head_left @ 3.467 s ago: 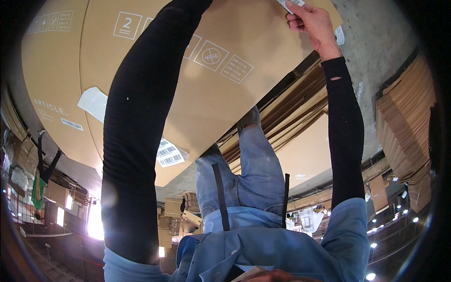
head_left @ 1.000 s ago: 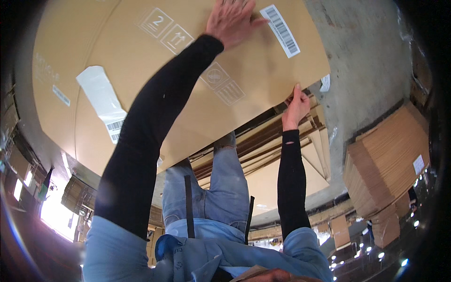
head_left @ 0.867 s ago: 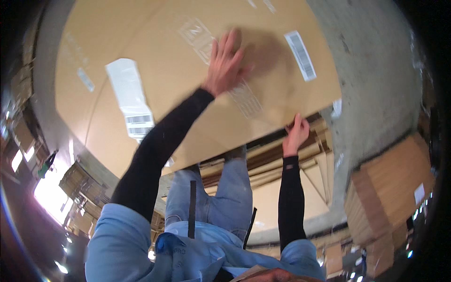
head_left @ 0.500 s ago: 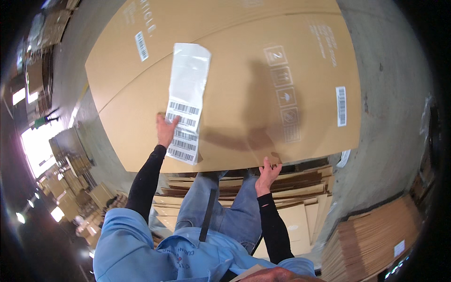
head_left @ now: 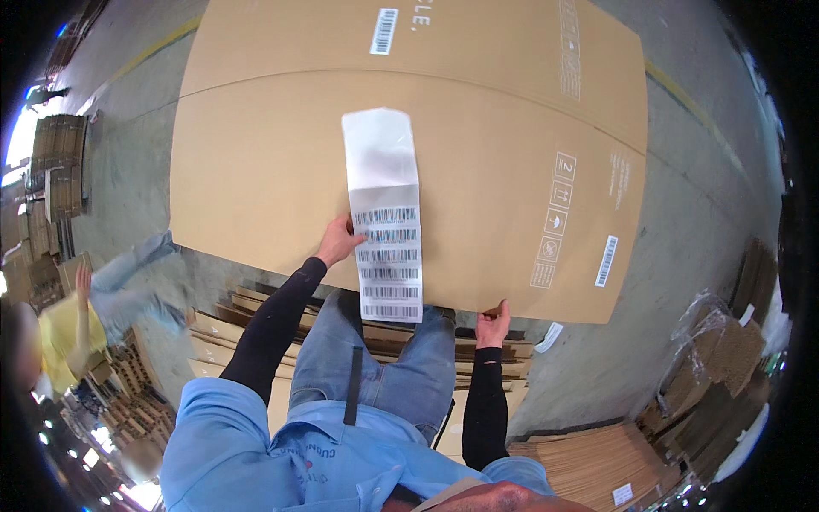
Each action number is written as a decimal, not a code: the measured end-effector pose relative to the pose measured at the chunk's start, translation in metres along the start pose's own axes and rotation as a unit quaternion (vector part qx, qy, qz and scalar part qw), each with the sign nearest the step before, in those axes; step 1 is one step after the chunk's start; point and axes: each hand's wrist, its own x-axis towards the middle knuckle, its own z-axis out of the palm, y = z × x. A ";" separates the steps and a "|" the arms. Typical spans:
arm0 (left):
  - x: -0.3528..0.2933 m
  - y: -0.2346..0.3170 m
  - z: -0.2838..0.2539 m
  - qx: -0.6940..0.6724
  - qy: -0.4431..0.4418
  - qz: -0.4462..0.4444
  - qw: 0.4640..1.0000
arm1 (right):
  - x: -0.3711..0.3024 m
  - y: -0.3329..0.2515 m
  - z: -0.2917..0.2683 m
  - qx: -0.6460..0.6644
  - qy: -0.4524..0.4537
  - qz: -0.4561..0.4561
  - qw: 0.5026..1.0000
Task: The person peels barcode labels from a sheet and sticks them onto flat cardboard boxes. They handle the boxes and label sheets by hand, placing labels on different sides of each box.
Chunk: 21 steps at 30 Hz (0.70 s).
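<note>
A large flat piece of brown cardboard [head_left: 264,162] spreads before me, with a crease across it and printed symbols on its right part. Over its middle hangs a strip of white barcode labels [head_left: 388,200], blank at the far end, its near end reaching past the cardboard's near edge. My left hand [head_left: 339,241] pinches the strip's left side, thumb on top. At the near edge, right of my legs, my right hand [head_left: 492,328] is closed on the cardboard, its fingers partly hidden. Two small barcode stickers show on the cardboard, one far [head_left: 384,32], one right [head_left: 606,261].
Stacked cardboard sheets [head_left: 230,337] lie around my legs. Another stack [head_left: 597,461] stands at the lower right, near cardboard with clear plastic wrap [head_left: 704,320]. At the left, a person in a yellow top [head_left: 64,333] is close by. Concrete floor [head_left: 128,188] surrounds the cardboard.
The view has turned, and the cardboard sits at a different angle. The label strip appears farther right and nearer to me, still in my left hand. A person has come into view at the left.
</note>
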 end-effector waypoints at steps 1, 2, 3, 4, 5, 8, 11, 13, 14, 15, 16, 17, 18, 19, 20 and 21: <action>-0.010 -0.007 -0.007 -0.035 -0.038 -0.031 0.998 | -0.003 -0.002 -0.001 -0.002 0.004 -0.006 1.000; -0.020 -0.014 -0.014 -0.028 -0.067 -0.047 0.996 | -0.005 -0.007 -0.001 -0.047 0.001 -0.016 0.999; -0.032 -0.020 -0.019 -0.116 -0.044 -0.015 0.992 | -0.009 -0.012 -0.002 -0.069 -0.024 -0.023 0.997; -0.048 -0.028 -0.027 -0.210 -0.047 0.009 0.977 | -0.015 -0.017 -0.003 -0.089 -0.048 -0.030 0.994; -0.066 -0.037 -0.038 -0.218 -0.022 -0.016 0.976 | -0.022 -0.022 -0.003 -0.101 -0.042 -0.037 0.993; -0.139 -0.070 -0.060 -0.229 0.099 -0.041 0.968 | -0.047 -0.037 0.002 -0.124 -0.098 -0.075 0.984; -0.184 -0.103 -0.069 -0.368 0.311 -0.077 0.873 | -0.081 -0.046 0.021 -0.117 -0.100 -0.133 0.979; -0.193 -0.123 -0.079 -0.472 0.405 -0.060 0.781 | -0.106 -0.058 0.038 -0.141 -0.124 -0.190 0.964; -0.192 -0.134 -0.090 -0.531 0.429 -0.072 0.727 | -0.119 -0.062 0.050 -0.163 -0.130 -0.206 0.956; -0.187 -0.138 -0.094 -0.565 0.421 -0.042 0.709 | -0.129 -0.071 0.061 -0.174 -0.099 -0.223 0.954; -0.178 -0.144 -0.104 -0.593 0.435 -0.028 0.677 | -0.144 -0.075 0.075 -0.164 -0.144 -0.231 0.948; -0.170 -0.145 -0.111 -0.620 0.437 0.027 0.651 | -0.156 -0.085 0.091 -0.142 -0.170 -0.233 0.947; -0.160 -0.145 -0.120 -0.601 0.459 0.006 0.655 | -0.167 -0.099 0.112 -0.140 -0.186 -0.234 0.944; -0.150 -0.145 -0.127 -0.578 0.468 0.021 0.668 | -0.180 -0.113 0.131 -0.135 -0.231 -0.233 0.935; -0.150 -0.143 -0.136 -0.557 0.473 0.044 0.682 | -0.200 -0.130 0.144 -0.145 -0.272 -0.251 0.918; -0.144 -0.145 -0.144 -0.574 0.470 0.046 0.669 | -0.212 -0.144 0.167 -0.173 -0.289 -0.250 0.908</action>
